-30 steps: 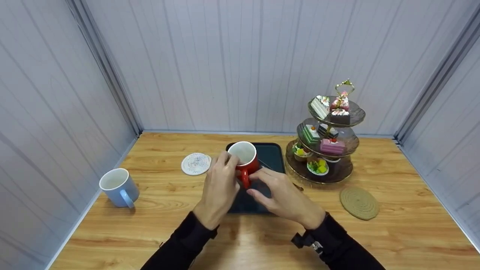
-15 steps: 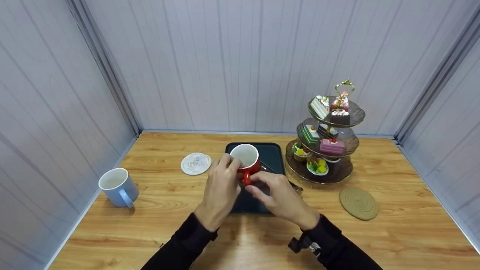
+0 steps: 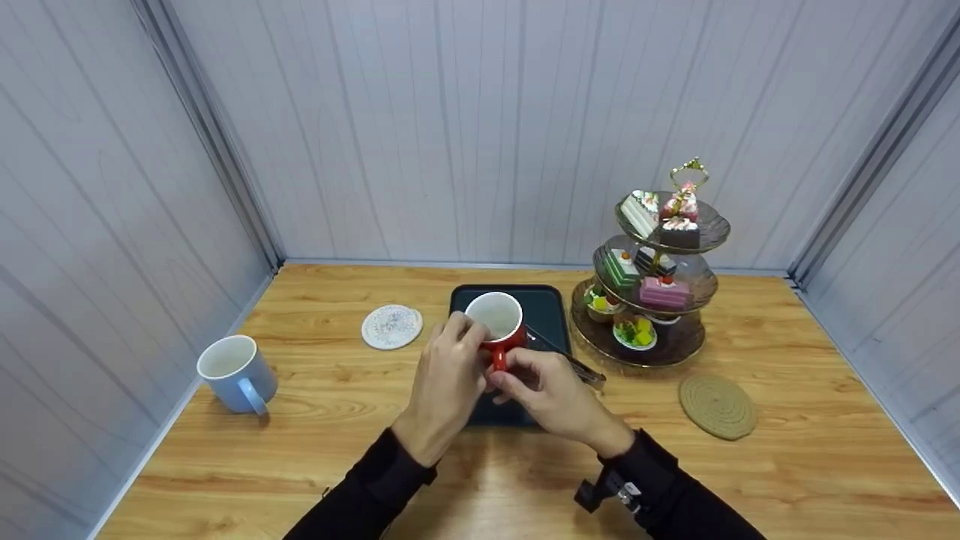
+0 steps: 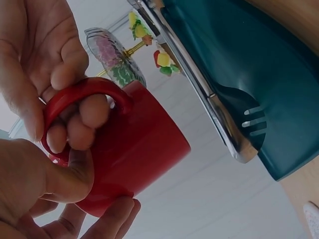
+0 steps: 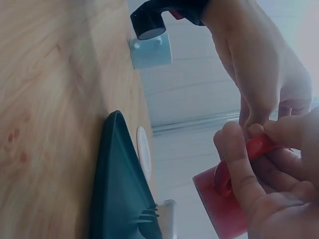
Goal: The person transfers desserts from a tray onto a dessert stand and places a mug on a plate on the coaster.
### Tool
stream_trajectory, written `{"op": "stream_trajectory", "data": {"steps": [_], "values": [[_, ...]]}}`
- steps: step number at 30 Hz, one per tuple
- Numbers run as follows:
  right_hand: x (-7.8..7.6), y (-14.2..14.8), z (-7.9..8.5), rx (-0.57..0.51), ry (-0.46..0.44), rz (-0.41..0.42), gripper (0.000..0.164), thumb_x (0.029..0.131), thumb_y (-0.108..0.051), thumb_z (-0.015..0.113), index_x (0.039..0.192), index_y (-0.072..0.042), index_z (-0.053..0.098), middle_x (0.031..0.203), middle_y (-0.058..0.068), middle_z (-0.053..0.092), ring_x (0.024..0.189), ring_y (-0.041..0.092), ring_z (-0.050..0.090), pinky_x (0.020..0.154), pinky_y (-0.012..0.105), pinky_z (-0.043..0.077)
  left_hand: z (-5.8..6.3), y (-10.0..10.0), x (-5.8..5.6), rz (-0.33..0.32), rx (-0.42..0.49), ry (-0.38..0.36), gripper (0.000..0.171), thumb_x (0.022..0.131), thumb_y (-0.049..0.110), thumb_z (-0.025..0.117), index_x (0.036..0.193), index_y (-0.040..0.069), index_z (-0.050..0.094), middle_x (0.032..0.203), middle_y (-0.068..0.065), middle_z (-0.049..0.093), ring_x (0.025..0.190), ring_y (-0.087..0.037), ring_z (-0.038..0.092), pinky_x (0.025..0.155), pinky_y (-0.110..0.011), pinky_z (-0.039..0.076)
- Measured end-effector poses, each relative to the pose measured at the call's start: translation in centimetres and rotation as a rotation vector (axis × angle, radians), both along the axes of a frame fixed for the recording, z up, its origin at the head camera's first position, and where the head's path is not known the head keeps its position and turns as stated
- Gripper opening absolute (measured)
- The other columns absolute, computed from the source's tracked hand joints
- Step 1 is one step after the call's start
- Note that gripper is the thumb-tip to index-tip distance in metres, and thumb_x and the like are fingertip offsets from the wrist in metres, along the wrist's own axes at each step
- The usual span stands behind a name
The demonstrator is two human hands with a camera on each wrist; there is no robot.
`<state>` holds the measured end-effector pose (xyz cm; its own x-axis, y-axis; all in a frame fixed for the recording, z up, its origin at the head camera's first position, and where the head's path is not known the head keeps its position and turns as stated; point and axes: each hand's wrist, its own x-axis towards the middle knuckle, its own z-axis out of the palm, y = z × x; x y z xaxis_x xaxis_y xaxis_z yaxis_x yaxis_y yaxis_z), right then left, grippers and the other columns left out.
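Raised over the dark green tray (image 3: 546, 300), a red mug (image 3: 514, 340) with a white inside has its handle turned towards me. My left hand (image 3: 448, 375) grips the mug's left side, thumb and fingers round its body. In the left wrist view, fingers of my right hand (image 3: 559, 394) pass through the handle (image 4: 92, 89) and hold it, with the thumb outside. Below the mug, metal tongs (image 3: 566, 356) with a black slotted end lie across the tray, their near end past its right edge. Both hands hide part of the tray.
A light blue mug (image 3: 238, 379) stands at the left, and a white speckled coaster (image 3: 391, 327) lies left of the tray. On the right are a three-tier stand (image 3: 641, 356) bearing several cakes and a round woven coaster (image 3: 718, 406). Walls enclose the table's back and sides.
The red mug has shifted slightly right and towards me with my left hand. My right hand's fingers have closed in on the handle. More of the tongs shows now.
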<state>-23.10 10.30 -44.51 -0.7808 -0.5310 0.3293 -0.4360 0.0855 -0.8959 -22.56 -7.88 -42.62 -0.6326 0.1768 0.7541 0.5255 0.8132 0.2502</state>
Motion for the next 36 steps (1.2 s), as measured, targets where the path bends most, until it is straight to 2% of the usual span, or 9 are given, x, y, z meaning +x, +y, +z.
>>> {"op": "stream_trajectory", "data": {"steps": [4, 10, 15, 18, 22, 25, 32, 36], "values": [[0.2, 0.0, 0.1, -0.003, -0.030, -0.023, 0.022, 0.108, -0.023, 0.064, 0.107, -0.004, 0.073, 0.102, 0.017, 0.077, 0.086, 0.034, 0.078, 0.079, 0.046, 0.066, 0.0, 0.1, 0.1, -0.001, -0.011, -0.005, 0.028, 0.075, -0.010, 0.086, 0.092, 0.010, 0.075, 0.095, -0.006, 0.065, 0.084, -0.027, 0.063, 0.078, -0.038, 0.062], [0.6, 0.3, 0.3, 0.052, 0.007, -0.098, 0.031, 0.111, -0.031, 0.058, 0.098, -0.009, 0.075, 0.092, 0.010, 0.077, 0.077, 0.022, 0.074, 0.071, 0.039, 0.066, 0.0, 0.3, 0.4, -0.002, -0.016, -0.004, 0.028, 0.075, -0.009, 0.086, 0.093, 0.009, 0.075, 0.096, -0.007, 0.066, 0.086, -0.028, 0.066, 0.080, -0.041, 0.063], [0.7, 0.6, 0.3, 0.049, 0.005, -0.119, 0.029, 0.110, -0.031, 0.060, 0.099, -0.010, 0.076, 0.092, 0.011, 0.078, 0.077, 0.020, 0.073, 0.071, 0.043, 0.065, -0.1, 0.5, 0.6, 0.001, -0.010, -0.016, 0.028, 0.078, -0.006, 0.087, 0.096, 0.011, 0.075, 0.098, -0.007, 0.068, 0.087, -0.028, 0.069, 0.082, -0.041, 0.064], [0.7, 0.9, 0.3, 0.049, 0.005, -0.134, 0.028, 0.110, -0.031, 0.060, 0.101, -0.010, 0.077, 0.094, 0.009, 0.079, 0.080, 0.024, 0.075, 0.072, 0.045, 0.065, 0.0, 0.5, 0.7, -0.013, 0.003, -0.014, 0.027, 0.081, -0.002, 0.088, 0.098, 0.013, 0.074, 0.099, -0.005, 0.069, 0.088, -0.028, 0.070, 0.083, -0.040, 0.064], [0.9, 1.3, 0.4, 0.041, -0.004, -0.150, 0.028, 0.110, -0.033, 0.060, 0.104, -0.011, 0.076, 0.096, 0.007, 0.079, 0.088, 0.037, 0.076, 0.074, 0.039, 0.066, 0.1, 0.5, 0.7, -0.035, 0.016, -0.005, 0.025, 0.084, 0.004, 0.089, 0.101, 0.014, 0.074, 0.102, -0.004, 0.069, 0.089, -0.027, 0.070, 0.084, -0.039, 0.064], [0.9, 1.8, 0.5, 0.023, -0.015, -0.157, 0.028, 0.110, -0.032, 0.060, 0.106, -0.009, 0.076, 0.096, 0.008, 0.078, 0.091, 0.040, 0.076, 0.075, 0.037, 0.066, 0.3, 0.3, 0.7, -0.066, 0.014, -0.015, 0.024, 0.087, 0.009, 0.089, 0.105, 0.013, 0.074, 0.107, -0.005, 0.069, 0.095, -0.025, 0.073, 0.088, -0.037, 0.065], [0.8, 3.2, 0.4, 0.014, -0.031, -0.192, 0.025, 0.109, -0.030, 0.063, 0.106, -0.009, 0.076, 0.096, 0.007, 0.078, 0.091, 0.033, 0.077, 0.077, 0.037, 0.066, 0.3, -0.8, 0.5, -0.160, -0.040, -0.092, 0.032, 0.092, 0.019, 0.085, 0.121, 0.014, 0.073, 0.131, -0.006, 0.066, 0.111, -0.023, 0.075, 0.093, -0.031, 0.063], [0.9, 3.9, 0.4, 0.027, -0.039, -0.200, 0.026, 0.109, -0.032, 0.063, 0.107, -0.009, 0.076, 0.097, 0.007, 0.078, 0.092, 0.030, 0.077, 0.078, 0.037, 0.066, 0.2, -1.5, 0.5, -0.178, -0.046, -0.136, 0.038, 0.094, 0.024, 0.083, 0.129, 0.017, 0.070, 0.144, -0.007, 0.062, 0.118, -0.023, 0.074, 0.094, -0.031, 0.063]]}}
